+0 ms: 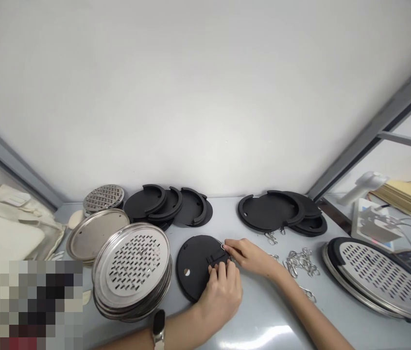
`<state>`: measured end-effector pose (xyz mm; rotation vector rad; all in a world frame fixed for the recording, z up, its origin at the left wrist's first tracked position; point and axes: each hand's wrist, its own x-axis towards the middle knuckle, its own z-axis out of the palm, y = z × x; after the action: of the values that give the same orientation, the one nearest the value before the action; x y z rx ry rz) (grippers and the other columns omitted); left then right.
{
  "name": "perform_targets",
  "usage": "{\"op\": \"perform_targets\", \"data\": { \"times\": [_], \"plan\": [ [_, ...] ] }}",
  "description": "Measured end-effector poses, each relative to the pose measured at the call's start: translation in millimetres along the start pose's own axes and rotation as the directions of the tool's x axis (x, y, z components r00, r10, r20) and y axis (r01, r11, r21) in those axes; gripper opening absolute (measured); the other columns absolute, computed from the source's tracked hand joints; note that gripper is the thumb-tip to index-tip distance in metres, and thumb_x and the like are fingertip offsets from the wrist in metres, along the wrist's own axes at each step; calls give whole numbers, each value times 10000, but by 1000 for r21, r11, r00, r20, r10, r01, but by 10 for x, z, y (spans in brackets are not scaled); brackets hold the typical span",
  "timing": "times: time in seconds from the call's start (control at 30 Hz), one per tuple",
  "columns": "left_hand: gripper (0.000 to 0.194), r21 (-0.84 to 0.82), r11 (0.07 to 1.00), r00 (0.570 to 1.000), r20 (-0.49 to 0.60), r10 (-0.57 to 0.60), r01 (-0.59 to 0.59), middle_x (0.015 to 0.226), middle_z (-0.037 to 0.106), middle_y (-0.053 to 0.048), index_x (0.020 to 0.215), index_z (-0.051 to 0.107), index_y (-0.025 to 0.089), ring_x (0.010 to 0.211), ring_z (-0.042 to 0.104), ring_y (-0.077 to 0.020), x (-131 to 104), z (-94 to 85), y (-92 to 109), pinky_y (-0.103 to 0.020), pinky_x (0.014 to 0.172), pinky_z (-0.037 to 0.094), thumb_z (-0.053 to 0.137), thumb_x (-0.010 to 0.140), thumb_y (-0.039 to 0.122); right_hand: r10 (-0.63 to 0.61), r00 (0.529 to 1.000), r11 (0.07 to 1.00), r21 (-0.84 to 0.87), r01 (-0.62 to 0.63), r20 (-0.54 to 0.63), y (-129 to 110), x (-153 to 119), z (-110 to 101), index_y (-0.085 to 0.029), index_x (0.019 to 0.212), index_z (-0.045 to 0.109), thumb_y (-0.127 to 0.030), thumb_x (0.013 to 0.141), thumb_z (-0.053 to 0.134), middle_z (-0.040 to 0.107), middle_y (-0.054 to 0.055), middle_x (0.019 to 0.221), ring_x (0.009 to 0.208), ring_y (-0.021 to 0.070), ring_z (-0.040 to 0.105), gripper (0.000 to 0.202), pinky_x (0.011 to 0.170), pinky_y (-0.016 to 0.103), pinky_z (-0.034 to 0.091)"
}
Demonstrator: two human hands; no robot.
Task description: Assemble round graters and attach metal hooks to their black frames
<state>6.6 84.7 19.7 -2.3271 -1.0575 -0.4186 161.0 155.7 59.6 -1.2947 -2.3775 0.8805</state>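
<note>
A round black plastic disc (194, 262) with a small hole lies on the table before me. My left hand (223, 287) is closed with curled fingertips pressed on the disc, near a slotted raised part at its right side. From the right, my right hand (247, 253) pinches a small bent-wire metal clip (223, 246) at the disc's upper right edge. The clip is partly hidden by the fingers. Left of the disc stands a stack of round metal grater plates (138, 262). Loose wire clips (300, 261) lie in a pile to the right.
Black rimmed discs (154, 204) lie back left, and more black discs (271, 211) back right. Plain metal plates (96, 233) and a coarse grater plate (104, 197) sit at left. Assembled graters (380, 277) are stacked at right. A cloth bag (12, 223) borders the left side.
</note>
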Motion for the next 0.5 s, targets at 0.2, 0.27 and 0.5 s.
{"op": "perform_targets", "data": {
  "times": [0.2, 0.27, 0.5],
  "plan": [
    [192, 5, 1000, 999, -34, -7, 7, 896, 538, -88, 885, 600, 86, 726, 507, -193, 26, -5, -2, -344, 623, 457, 569, 781, 244, 5, 1000, 1000, -13, -5, 5, 26, 1, 26, -206, 686, 313, -281, 985, 317, 342, -62, 532, 487, 97, 289, 308, 533, 250, 239],
    [173, 10, 1000, 999, -37, -8, 9, 878, 535, -85, 863, 596, 90, 716, 505, -193, 31, -8, -1, -344, 615, 456, 573, 772, 234, 2, 1000, 1000, -17, -2, 1, 36, 3, 41, -207, 692, 320, -281, 986, 314, 344, -60, 534, 484, 98, 289, 304, 530, 250, 239],
    [176, 22, 1000, 1000, -10, -3, 3, 888, 527, -87, 877, 583, 92, 726, 508, -193, 29, 7, 13, -346, 623, 453, 561, 800, 249, 4, 1000, 999, -39, -4, -10, 57, 8, 70, -209, 706, 351, -272, 984, 314, 347, -57, 532, 483, 103, 293, 288, 523, 247, 235]
  ]
}}
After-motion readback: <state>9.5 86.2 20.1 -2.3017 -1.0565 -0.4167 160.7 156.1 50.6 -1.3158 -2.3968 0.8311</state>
